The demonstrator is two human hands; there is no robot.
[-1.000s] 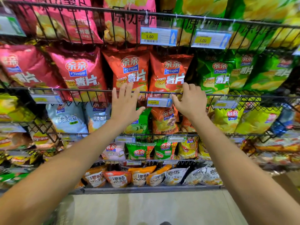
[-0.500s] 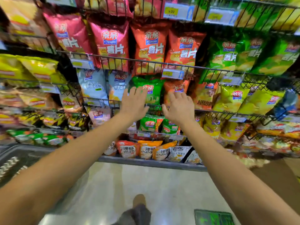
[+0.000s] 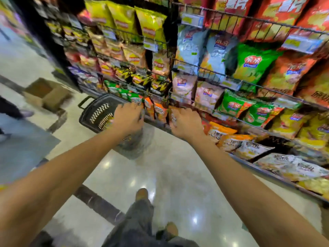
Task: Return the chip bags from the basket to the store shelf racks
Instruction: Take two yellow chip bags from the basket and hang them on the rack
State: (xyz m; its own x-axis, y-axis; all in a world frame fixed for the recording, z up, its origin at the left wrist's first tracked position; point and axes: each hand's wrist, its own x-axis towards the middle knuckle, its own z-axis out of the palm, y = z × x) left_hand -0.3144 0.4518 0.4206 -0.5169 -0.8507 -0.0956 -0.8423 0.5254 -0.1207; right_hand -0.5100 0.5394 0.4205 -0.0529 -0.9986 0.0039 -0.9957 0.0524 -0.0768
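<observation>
A: Where is the basket point(image 3: 97, 111)?
B: On the floor beside the racks, below the left hand point(image 3: 129, 116), whose grip hangs loose, empty.
A: The right hand point(image 3: 187, 124)?
B: At the lowest shelf rack point(image 3: 156, 123), fingers curled; I cannot tell its grip. The chip bags point(image 3: 249, 63) fill the racks.

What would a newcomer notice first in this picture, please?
Probably the wire racks packed with bright chip bags, filling the upper right. Next, both bare arms stretched forward, left hand by the black basket on the floor, right hand at the lowest rack's edge; blur hides whether either grips anything.
</observation>
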